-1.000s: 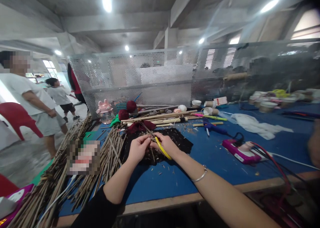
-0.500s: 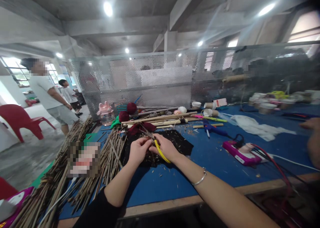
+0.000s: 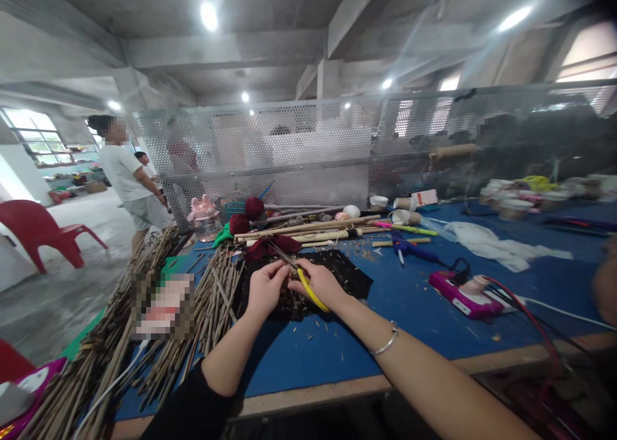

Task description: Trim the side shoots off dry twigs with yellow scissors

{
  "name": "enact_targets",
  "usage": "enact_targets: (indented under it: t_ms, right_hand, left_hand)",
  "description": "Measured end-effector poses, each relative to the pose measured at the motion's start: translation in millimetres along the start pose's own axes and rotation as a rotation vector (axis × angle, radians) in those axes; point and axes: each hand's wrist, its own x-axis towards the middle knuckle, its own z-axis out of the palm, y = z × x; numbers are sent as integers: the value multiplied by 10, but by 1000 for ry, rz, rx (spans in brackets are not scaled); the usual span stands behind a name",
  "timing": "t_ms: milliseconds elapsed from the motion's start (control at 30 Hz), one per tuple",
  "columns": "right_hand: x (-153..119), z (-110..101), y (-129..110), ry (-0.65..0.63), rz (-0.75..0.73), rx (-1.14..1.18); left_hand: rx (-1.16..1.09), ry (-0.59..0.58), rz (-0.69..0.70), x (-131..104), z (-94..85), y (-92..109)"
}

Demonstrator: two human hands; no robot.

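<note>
A purple power strip (image 3: 448,287) and a white bag (image 3: 504,244) lie on the blue surface (image 3: 308,363), a red chair (image 3: 41,229) off left.

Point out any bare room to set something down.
The table looks mostly bare between the cloth and power strip, and from the cloth to the wooden edge between the forearms.

Crowded: the littered cloth itself, under the scissors, left hand and right hand; sticks to its left; rods and yarn balls beyond.
</note>
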Motion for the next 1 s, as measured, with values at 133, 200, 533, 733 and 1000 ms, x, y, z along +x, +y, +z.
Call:
enact_targets:
  t_ms: [133, 200, 533, 733, 1000]
  right_hand:
    - [-12, -17, -30, 8, -11, -60]
    - [-12, -19, -35, 5, -25, -56]
    - [14, -12, 5, 57, 32, -24]
    - [8, -4, 17, 52, 7, -58]
    - [14, 15, 16, 78, -20, 6]
  left_hand:
    - [22, -5, 34, 2, -7, -4]
    - [61, 5, 49, 2, -15, -5]
    - [104, -26, -67, 10, 17, -62]
    - [91, -29, -81, -1, 23, -44]
    - [155, 0, -25, -10, 18, -26]
